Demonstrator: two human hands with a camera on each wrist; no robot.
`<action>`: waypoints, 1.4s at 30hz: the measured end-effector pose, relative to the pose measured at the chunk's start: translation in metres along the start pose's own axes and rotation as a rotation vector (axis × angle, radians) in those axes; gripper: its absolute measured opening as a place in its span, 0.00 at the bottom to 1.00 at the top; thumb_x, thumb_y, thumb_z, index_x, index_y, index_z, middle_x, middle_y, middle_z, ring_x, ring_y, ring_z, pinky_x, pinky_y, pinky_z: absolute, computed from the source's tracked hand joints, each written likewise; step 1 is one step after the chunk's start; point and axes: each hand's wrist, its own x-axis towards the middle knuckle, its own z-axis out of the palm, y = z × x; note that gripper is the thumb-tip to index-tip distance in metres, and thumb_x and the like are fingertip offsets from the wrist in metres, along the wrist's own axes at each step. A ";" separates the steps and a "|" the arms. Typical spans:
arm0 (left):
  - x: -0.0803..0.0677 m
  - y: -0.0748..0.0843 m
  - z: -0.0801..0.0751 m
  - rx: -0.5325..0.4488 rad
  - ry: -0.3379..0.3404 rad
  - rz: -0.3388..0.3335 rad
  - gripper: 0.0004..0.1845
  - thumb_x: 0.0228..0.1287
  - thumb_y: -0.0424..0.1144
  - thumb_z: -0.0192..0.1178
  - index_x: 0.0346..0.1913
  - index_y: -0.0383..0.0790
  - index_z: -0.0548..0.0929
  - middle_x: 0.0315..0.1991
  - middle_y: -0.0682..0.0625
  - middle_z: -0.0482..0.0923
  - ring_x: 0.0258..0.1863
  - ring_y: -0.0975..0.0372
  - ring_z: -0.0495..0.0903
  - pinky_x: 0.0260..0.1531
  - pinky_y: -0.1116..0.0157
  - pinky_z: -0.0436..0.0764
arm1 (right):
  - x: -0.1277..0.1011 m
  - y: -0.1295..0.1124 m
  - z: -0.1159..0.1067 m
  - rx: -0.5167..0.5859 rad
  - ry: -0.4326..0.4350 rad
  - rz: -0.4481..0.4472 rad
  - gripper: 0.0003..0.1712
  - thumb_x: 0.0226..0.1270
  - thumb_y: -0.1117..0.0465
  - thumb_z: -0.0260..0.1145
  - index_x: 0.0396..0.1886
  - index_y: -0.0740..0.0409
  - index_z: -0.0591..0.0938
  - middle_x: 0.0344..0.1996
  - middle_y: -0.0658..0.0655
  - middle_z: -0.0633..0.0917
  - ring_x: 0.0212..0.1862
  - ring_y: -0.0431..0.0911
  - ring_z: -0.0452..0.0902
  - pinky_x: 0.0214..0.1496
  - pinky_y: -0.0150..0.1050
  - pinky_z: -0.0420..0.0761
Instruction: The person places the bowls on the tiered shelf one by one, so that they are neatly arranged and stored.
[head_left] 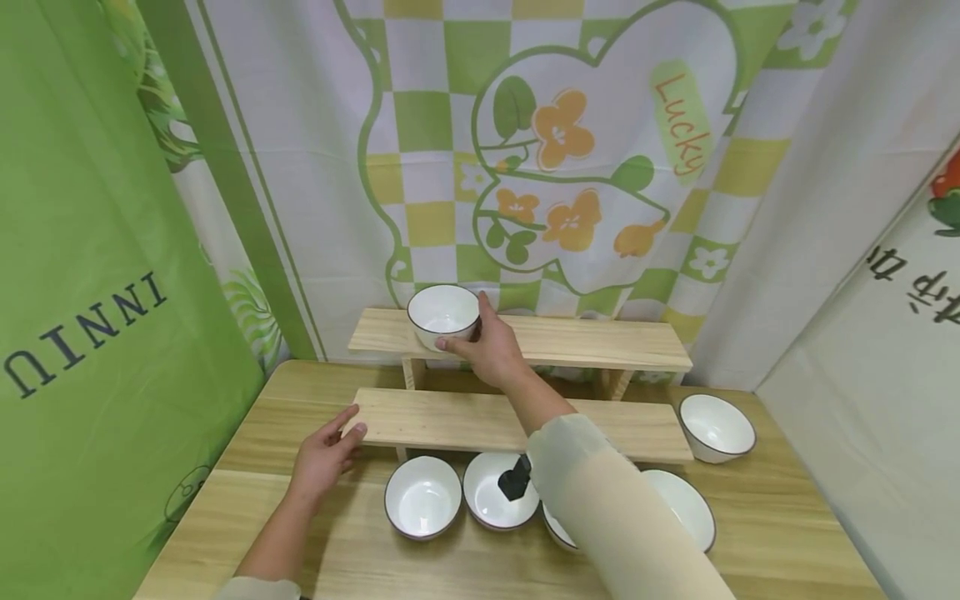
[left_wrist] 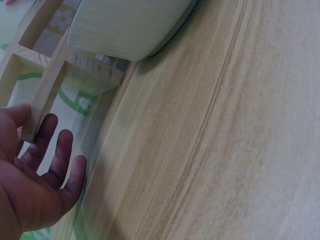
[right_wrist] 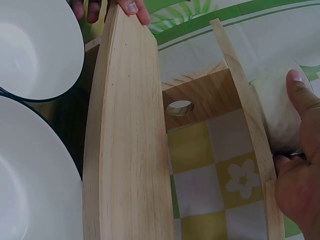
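A white bowl with a dark rim (head_left: 442, 310) stands on the left part of the upper shelf board (head_left: 585, 340) of a two-step wooden rack. My right hand (head_left: 493, 346) grips this bowl from its right side, thumb at the front. In the right wrist view the hand (right_wrist: 302, 150) is at the bowl's pale side (right_wrist: 280, 107). My left hand (head_left: 324, 454) holds the left end of the lower shelf board (head_left: 442, 418) between thumb and fingers. The left wrist view shows that hand (left_wrist: 37, 180) pinching the board's end, its other fingers spread.
Several more white bowls stand on the wooden table (head_left: 247, 483): one (head_left: 423, 497) front left, another (head_left: 501, 504) beside it, others partly behind the right sleeve. One bowl (head_left: 717, 427) is right of the rack. A patterned curtain (head_left: 435, 125) hangs behind.
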 end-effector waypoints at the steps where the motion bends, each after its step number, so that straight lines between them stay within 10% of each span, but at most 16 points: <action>1: 0.000 0.000 0.001 0.000 0.002 0.000 0.33 0.56 0.61 0.65 0.66 0.61 0.73 0.62 0.42 0.73 0.49 0.49 0.81 0.44 0.57 0.83 | 0.000 0.000 0.000 -0.006 0.003 0.001 0.69 0.48 0.35 0.74 0.78 0.52 0.43 0.71 0.61 0.64 0.71 0.51 0.58 0.70 0.45 0.62; 42: 0.000 0.002 0.001 0.033 -0.005 -0.016 0.34 0.58 0.60 0.64 0.68 0.58 0.71 0.59 0.40 0.76 0.48 0.51 0.81 0.43 0.58 0.83 | -0.056 0.024 -0.057 0.156 0.007 -0.033 0.69 0.41 0.33 0.76 0.77 0.38 0.46 0.74 0.46 0.57 0.73 0.47 0.57 0.71 0.40 0.61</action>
